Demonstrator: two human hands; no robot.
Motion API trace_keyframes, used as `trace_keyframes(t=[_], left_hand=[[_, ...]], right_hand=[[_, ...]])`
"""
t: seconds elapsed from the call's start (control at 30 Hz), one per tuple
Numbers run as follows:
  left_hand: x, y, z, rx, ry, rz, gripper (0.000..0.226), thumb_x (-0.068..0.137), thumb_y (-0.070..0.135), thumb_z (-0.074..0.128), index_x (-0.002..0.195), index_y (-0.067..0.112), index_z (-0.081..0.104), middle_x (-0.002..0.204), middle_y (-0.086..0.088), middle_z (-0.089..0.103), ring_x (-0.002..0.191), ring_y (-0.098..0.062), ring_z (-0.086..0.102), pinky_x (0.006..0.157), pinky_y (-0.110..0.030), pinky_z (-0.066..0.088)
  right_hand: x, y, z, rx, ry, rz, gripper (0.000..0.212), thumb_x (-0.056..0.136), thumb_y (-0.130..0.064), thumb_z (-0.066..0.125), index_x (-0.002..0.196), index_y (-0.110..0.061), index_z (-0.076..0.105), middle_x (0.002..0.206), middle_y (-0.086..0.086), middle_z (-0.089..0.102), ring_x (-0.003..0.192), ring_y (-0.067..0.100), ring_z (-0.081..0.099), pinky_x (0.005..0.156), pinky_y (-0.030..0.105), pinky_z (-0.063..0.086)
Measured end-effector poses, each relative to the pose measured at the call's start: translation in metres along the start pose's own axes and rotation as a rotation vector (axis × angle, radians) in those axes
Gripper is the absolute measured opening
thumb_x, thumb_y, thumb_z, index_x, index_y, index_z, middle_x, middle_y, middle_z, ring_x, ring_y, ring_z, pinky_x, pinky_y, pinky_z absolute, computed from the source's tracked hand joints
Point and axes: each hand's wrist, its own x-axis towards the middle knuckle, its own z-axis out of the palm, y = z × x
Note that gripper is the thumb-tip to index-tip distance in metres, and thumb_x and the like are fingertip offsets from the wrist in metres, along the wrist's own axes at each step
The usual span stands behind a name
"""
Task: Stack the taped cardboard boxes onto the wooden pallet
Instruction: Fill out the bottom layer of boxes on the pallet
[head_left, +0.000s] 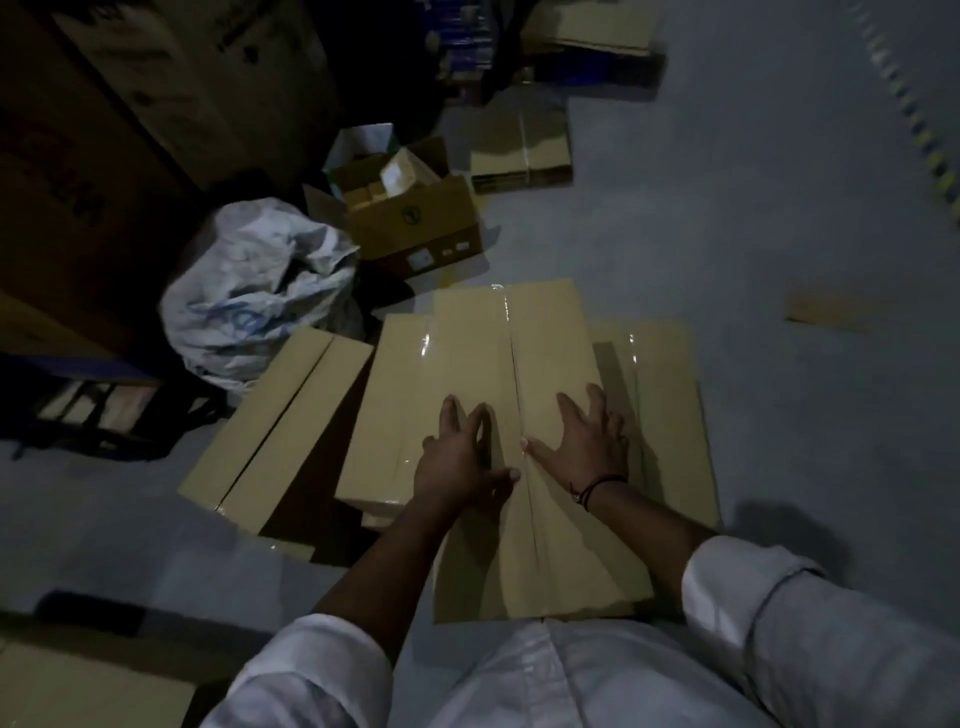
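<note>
A long taped cardboard box (524, 364) lies on top of other taped boxes in front of me, its centre seam running away from me. My left hand (460, 457) presses flat on its top left of the seam, fingers spread. My right hand (584, 439) presses flat right of the seam, thumb at the seam. Under it lie a taped box (384, 395) on the left and another (660, 395) on the right. A further box (275, 431) lies angled at the left. No wooden pallet shows in the dim view.
A white sack (260, 291) stands left of the boxes. Behind it is an open carton (415, 218) with small packs, and folded cardboard (522, 150) lies further back. Tall dark cartons (104, 130) line the left. Grey floor (779, 234) spreads to the right. One more box (78, 686) sits at the bottom left.
</note>
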Motion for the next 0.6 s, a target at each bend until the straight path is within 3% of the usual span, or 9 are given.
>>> trace_keyframes(t=[0.27, 0.6], left_hand=[[-0.104, -0.093, -0.032, -0.087, 0.180, -0.186, 0.113, 0.070, 0.066, 0.081, 0.158, 0.041, 0.014, 0.168, 0.006, -0.015, 0.143, -0.045, 0.031, 0.105, -0.051, 0.046], [-0.296, -0.216, -0.027, -0.181, 0.383, -0.506, 0.107, 0.074, 0.071, 0.074, 0.159, 0.038, 0.019, 0.170, 0.008, -0.008, 0.143, -0.045, 0.032, 0.108, -0.052, 0.042]], right_hand=[[-0.067, -0.099, 0.035, -0.029, -0.017, -0.282, 0.087, 0.080, -0.077, 0.052, 0.152, -0.032, 0.031, 0.164, 0.004, 0.006, 0.141, 0.042, 0.023, 0.108, 0.055, 0.035], [-0.210, -0.215, 0.106, -0.113, -0.150, -0.712, 0.079, 0.084, -0.076, 0.048, 0.152, -0.040, 0.029, 0.165, -0.005, 0.001, 0.148, 0.041, 0.012, 0.114, 0.057, 0.030]])
